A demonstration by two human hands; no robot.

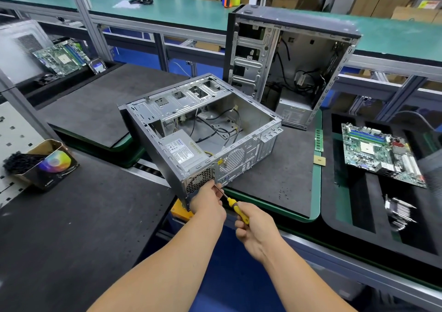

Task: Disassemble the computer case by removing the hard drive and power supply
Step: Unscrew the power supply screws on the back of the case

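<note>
An open grey computer case (253,120) lies on its side on the dark mat, rear panel toward me. Its power supply (181,150), a grey box with a white label, sits in the near left corner, loose cables beside it. My right hand (253,228) grips a yellow-handled screwdriver (235,207) whose tip meets the rear panel by the supply's honeycomb grille (197,180). My left hand (208,201) rests against that rear corner, fingers pinching the screwdriver's shaft near the tip. No hard drive is visible in the case.
A second open case (287,55) stands upright behind, a power supply at its bottom. A motherboard (380,153) and a heatsink (399,212) lie in the right tray. Left: a cardboard box (47,163) with black parts, and another motherboard (62,57) far left.
</note>
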